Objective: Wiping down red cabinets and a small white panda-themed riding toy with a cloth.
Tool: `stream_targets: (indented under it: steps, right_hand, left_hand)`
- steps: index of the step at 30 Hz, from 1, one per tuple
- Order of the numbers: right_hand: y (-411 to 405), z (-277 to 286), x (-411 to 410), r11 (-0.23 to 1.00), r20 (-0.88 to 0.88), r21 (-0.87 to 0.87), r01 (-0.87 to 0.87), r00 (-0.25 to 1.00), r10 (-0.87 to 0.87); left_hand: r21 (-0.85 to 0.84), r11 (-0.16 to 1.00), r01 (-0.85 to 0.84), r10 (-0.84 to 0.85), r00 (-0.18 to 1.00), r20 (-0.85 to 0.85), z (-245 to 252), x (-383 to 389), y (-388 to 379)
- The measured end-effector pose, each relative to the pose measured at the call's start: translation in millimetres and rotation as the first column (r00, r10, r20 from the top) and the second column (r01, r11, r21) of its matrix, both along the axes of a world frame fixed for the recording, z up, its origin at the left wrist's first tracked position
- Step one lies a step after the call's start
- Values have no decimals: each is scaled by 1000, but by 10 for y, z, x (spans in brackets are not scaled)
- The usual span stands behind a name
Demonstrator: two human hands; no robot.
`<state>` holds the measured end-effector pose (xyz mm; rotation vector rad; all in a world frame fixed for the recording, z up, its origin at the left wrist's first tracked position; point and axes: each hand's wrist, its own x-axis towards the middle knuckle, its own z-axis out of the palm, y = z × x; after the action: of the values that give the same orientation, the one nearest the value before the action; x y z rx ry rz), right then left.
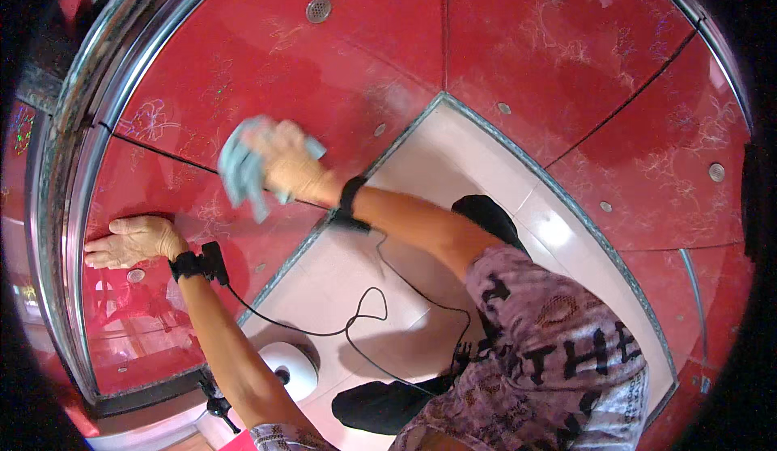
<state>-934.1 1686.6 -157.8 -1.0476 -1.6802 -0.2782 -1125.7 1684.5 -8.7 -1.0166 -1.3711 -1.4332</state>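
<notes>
My right hand (294, 166) presses a crumpled light-blue cloth (240, 160) to a glossy red cabinet door (255, 62); hand and cloth are blurred. A seam between two doors runs just behind the cloth. My left hand (136, 243) rests with its palm towards the neighbouring red door (206, 220), holding nothing. Its fingers are stretched out and reach the shiny metal trim (78, 232) at the left. Each wrist wears a black strap; a small black device (213, 263) sits on the left one.
Pale floor tiles (425, 147) lie below, bordered by a grey stone plinth (534, 141). A thin black cable (303, 331) loops beneath my arms. A round white object (294, 366) stands beside my left forearm. Round perforated metal vents (318, 10) dot the doors. My dark shoes (382, 405) are on the floor.
</notes>
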Motion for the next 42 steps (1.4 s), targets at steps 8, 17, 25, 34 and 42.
stream_targets:
  steps: [8,17,25,34,42]
  right_hand:
    - [882,-1453,2503,535,-102,-195,822,525,-845]
    - [638,-3104,365,353,283,-783,512,799,-531]
    - [-243,-2246,-531,333,-586,-800,-499,769,-255]
    - [562,-3411,1891,595,-399,-758,-267,911,-100]
    - [1182,-3981,4289,496,-655,-743,-449,640,-401]
  left_hand:
    - [18,998,56,-55,997,-46,83,376,51]
    - [-5,999,35,-35,999,-28,-62,270,87]
    - [-7,1000,2,-2,999,-46,-28,156,71]
    - [-58,998,-1,-9,985,-171,60,439,-100]
    - [-59,997,53,-63,979,-193,-59,549,-9]
